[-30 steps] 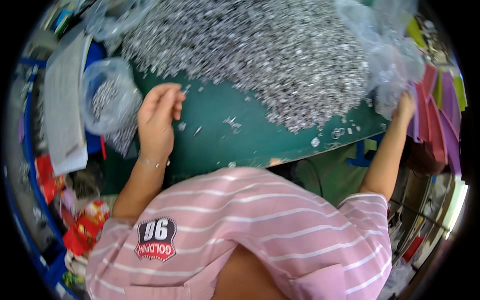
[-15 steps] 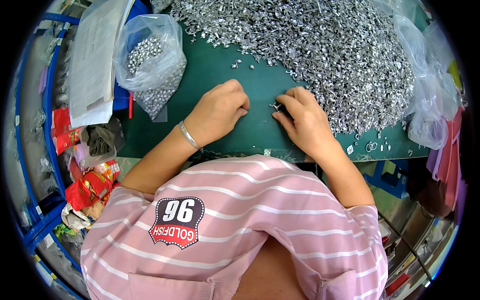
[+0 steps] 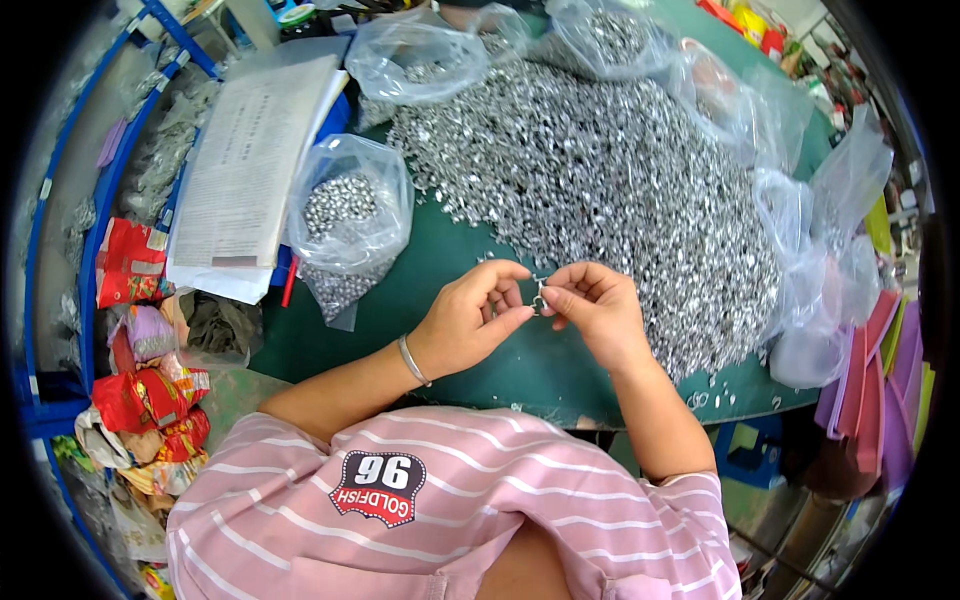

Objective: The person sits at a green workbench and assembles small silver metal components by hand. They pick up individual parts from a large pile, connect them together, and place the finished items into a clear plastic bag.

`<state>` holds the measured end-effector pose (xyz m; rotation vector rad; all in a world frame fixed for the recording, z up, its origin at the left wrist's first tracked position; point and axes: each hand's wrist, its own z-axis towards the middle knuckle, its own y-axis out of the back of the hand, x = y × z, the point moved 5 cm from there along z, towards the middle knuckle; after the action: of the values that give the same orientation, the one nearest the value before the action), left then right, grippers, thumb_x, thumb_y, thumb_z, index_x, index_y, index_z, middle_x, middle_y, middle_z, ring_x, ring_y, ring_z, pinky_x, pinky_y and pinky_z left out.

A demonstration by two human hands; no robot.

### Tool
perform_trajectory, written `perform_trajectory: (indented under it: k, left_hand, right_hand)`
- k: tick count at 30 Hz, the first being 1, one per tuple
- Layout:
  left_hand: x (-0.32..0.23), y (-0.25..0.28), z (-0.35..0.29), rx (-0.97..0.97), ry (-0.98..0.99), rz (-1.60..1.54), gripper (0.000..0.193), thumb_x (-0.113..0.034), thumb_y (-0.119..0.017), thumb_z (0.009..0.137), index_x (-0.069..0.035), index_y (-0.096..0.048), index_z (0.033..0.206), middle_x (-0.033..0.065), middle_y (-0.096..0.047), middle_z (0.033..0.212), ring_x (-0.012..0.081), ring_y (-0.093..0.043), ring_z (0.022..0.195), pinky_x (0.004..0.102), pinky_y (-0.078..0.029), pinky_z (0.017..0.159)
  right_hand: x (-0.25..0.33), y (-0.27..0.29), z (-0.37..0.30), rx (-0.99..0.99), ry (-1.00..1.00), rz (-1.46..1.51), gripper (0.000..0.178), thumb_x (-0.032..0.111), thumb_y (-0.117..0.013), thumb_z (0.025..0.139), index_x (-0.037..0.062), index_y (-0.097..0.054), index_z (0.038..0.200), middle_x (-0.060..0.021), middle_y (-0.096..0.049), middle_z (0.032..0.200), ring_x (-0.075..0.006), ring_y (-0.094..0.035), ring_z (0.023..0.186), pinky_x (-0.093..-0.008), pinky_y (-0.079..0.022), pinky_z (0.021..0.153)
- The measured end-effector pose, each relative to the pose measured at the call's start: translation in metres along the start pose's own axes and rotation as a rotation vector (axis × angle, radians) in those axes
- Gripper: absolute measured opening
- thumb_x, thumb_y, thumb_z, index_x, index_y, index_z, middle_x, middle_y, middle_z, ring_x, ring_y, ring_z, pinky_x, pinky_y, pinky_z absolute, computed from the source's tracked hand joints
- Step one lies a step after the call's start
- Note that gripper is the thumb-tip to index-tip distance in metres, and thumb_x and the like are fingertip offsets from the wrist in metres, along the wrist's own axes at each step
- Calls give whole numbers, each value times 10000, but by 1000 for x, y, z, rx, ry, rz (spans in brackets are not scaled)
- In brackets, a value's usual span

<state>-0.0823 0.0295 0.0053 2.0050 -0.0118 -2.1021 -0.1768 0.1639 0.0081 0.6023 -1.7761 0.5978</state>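
Observation:
A large heap of small silver metal parts [image 3: 620, 190] covers the far half of a green table [image 3: 440, 300]. My left hand [image 3: 470, 320] and my right hand [image 3: 595, 305] meet just in front of the heap, above the table. Their fingertips pinch one small silver metal part [image 3: 540, 290] between them. A metal bangle sits on my left wrist. To the left of my hands stands an open clear plastic bag [image 3: 345, 225] partly filled with the same silver parts.
More clear plastic bags [image 3: 415, 55] ring the heap at the back and right [image 3: 810, 260]. A stack of printed papers [image 3: 250, 160] lies at the table's left edge. Snack wrappers [image 3: 140, 390] and blue shelf rails [image 3: 95, 230] crowd the left; coloured sheets [image 3: 890, 390] hang at the right.
Both hands have lifted off the table and come together, fingertips now pinching one small part between them. The view has tilted, showing more of the heap.

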Motion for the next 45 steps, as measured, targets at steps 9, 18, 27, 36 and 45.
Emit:
perform_trajectory:
  k: [9, 18, 27, 36, 45]
  left_hand:
    - [22, 29, -24, -204, 36, -88, 319, -5, -579, 874, 5, -467, 1173, 6, -548, 871, 37, -499, 737, 182, -421, 657]
    - [19, 48, -39, -262, 11, 228, 240, 6, -591, 840, -17, -565, 1078, 6, -551, 840, 51, -490, 670, 187, -416, 620]
    - [8, 37, 0, -263, -283, 623, 431, 42, -570, 746, 19, -491, 1169, 189, -494, 1168, 371, -485, 1074, 439, -363, 967]
    - [19, 33, 17, -168, -324, 658, 389, 60, -540, 761, -14, -548, 1142, 167, -547, 1177, 341, -511, 1114, 406, -402, 951]
    - [17, 22, 19, -143, -408, 680, 350, 52, -530, 774, -28, -607, 1105, 136, -572, 1198, 312, -536, 1109, 385, -422, 939]
  right_hand:
    - [98, -18, 121, 10, 179, 66, 137, 41, -610, 824, -54, -604, 922, -88, -636, 779, -153, -621, 683, -262, -516, 600]
    - [103, -15, 128, -54, 474, -315, 235, -41, -477, 849, -56, -622, 1034, -98, -669, 929, -168, -643, 866, -286, -521, 760]
    - [-10, -52, 13, 420, 794, -1194, 376, 106, -617, 799, 21, -567, 1161, -144, -528, 1270, -350, -453, 1212, -469, -370, 1002]
    - [-9, -31, 6, 143, 808, -1276, 382, 110, -611, 813, -5, -548, 1172, -184, -502, 1282, -357, -466, 1191, -443, -385, 989]
    - [-18, -20, -12, -30, 707, -1303, 419, 168, -624, 821, 3, -539, 1196, -198, -471, 1312, -371, -441, 1213, -464, -348, 1007]
